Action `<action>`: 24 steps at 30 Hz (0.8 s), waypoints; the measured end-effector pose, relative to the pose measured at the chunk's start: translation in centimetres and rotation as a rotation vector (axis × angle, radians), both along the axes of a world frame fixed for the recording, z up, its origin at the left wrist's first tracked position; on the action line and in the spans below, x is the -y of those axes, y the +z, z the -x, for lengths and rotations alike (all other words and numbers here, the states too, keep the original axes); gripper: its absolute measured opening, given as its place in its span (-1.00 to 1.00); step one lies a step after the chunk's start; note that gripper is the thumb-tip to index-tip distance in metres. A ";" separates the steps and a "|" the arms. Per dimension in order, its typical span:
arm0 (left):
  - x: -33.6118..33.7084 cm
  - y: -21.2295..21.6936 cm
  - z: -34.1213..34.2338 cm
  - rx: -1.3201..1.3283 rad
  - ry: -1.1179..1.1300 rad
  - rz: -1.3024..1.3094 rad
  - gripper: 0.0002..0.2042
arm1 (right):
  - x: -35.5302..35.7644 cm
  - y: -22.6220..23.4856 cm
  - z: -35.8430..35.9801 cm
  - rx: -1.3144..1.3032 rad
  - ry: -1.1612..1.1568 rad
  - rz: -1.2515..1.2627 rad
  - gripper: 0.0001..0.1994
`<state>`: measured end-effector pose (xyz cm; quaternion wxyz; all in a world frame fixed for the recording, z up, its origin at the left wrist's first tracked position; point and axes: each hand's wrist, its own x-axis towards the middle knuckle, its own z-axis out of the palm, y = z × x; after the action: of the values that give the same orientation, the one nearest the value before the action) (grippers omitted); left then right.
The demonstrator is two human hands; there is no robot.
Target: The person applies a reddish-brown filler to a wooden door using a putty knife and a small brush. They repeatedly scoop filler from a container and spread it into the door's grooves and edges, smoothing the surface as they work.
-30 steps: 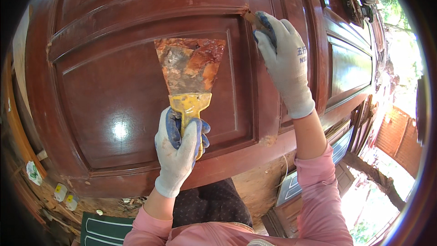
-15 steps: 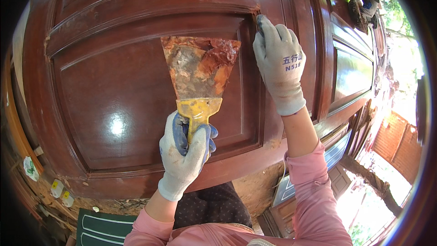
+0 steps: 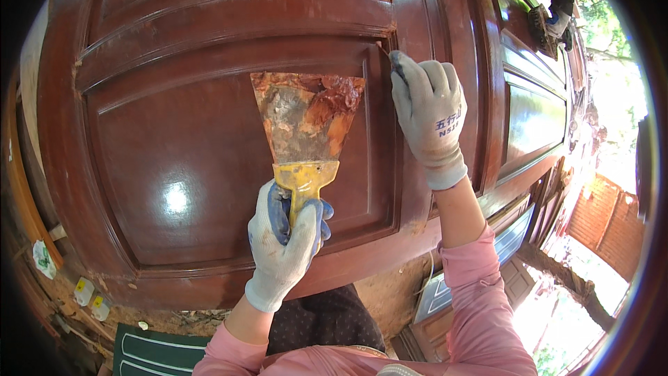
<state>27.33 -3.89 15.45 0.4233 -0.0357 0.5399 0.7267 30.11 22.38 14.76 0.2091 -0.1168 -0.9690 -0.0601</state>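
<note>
Head view: a glossy red-brown door [image 3: 174, 167] with raised panels and moulded frames fills most of the picture, its varnish throwing back bright spots of light.

The left hand [image 3: 285, 244], in a grey knit glove with blue palm coating, is closed in a fist around the yellow handle of a wide scraper [image 3: 306, 125]. The scraper points up and away from the person. Its broad metal blade is caked with rusty orange-red filler, thickest toward the top right corner, and it hangs in front of the middle of the large lower panel. Whether the blade touches the wood cannot be told.

The right hand [image 3: 428, 111], in a matching grey glove, is raised to the panel's upper right corner. Its fingers are curled, and the dark fingertips [image 3: 398, 63] press at the groove where the moulding meets the frame. Whether it holds anything cannot be told. Pink sleeves [image 3: 480, 306] cover both forearms.

Right of the door, more panelled doors [image 3: 536, 118] recede toward a sunlit yard with a brick wall [image 3: 598, 223]. At lower left, a green board [image 3: 156, 351] with white lines and small yellow-white scraps [image 3: 90, 296] lie on the dirt floor.
</note>
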 end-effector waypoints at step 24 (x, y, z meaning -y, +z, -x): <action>0.1 -0.4 -0.2 -0.055 0.008 0.013 -0.76 | -1.4 1.4 0.8 -0.025 0.001 0.004 -0.78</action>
<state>27.51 -4.04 15.06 0.4053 -0.0209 0.5559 0.7254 29.32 23.74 16.17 0.2209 -0.1176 -0.9665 -0.0569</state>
